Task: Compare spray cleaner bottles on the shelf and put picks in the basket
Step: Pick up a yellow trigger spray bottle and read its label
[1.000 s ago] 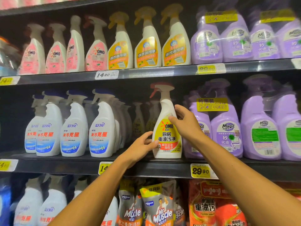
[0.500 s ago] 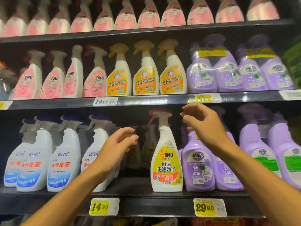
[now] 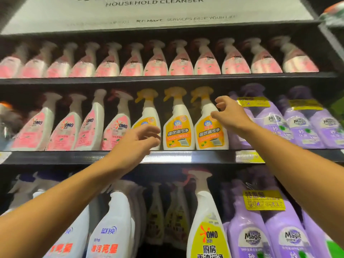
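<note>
- Reaching up toward the middle shelf, the right hand hangs with fingers loosely curled and spread, gripping nothing, just at the shoulder of the rightmost yellow-capped spray bottle; whether the fingertips touch it cannot be told.
- The left hand is also raised, fingers relaxed and apart, holding nothing, in front of the leftmost yellow-capped bottle, covering the lower part of its label.
- Between the two hands stands a third yellow-capped bottle, upright, with an orange and yellow label, touched by neither hand.
- To the left on the same shelf stand pink-labelled OMO spray bottles; to the right, purple Magic bottles with yellow tags.
- The shelf above carries a long row of pink-labelled spray bottles, blurred.
- Above that, a white sign reads HOUSEHOLD CLEANSER.
- On the lower shelf, below the hands, stands an upright OMO bottle with a yellow label, with blue-lettered white bottles to its left and more purple Magic bottles to its right.
- No basket is in view.
</note>
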Available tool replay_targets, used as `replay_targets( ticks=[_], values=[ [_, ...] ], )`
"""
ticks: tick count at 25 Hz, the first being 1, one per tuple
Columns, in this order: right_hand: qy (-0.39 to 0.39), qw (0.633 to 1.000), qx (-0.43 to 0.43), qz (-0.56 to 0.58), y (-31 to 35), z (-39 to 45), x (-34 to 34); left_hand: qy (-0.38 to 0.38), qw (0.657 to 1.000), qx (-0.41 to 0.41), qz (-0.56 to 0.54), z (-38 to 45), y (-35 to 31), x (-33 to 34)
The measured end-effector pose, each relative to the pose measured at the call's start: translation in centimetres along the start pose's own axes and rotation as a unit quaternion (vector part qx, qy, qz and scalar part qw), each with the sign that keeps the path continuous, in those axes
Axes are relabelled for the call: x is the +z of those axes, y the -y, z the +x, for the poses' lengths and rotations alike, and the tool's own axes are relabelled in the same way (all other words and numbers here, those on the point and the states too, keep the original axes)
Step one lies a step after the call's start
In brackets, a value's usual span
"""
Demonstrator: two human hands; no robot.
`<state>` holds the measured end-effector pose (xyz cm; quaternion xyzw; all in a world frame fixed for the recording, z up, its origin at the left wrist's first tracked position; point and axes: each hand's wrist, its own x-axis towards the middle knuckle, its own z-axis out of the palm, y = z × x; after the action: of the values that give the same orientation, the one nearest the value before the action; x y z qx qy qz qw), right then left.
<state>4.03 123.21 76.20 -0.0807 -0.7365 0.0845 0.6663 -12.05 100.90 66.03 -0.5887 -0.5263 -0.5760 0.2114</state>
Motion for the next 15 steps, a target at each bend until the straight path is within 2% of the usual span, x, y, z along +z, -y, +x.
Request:
replay_targets(
  ticks=[3,8,11,15],
  values=[
    [0.042,0.995,0.009,-0.095,0.0,2.5,1.2,0.002,0.999,0.016,0.046,2.4,0.1,-0.4],
    [0.119,0.962,0.055,-0.238,-0.6,3.7,2.3,-0.005,0.998,0.004,0.065,3.2,1.7,-1.2],
    [0.084,0.961,0.046,-0.258,-0.8,3.9,2.3,-0.006,0.998,0.009,0.065,2.7,2.3,-1.7],
    [0.027,0.978,0.055,-0.202,-1.1,3.9,2.0,-0.009,0.998,0.011,0.058,2.4,2.3,-2.2]
  ],
)
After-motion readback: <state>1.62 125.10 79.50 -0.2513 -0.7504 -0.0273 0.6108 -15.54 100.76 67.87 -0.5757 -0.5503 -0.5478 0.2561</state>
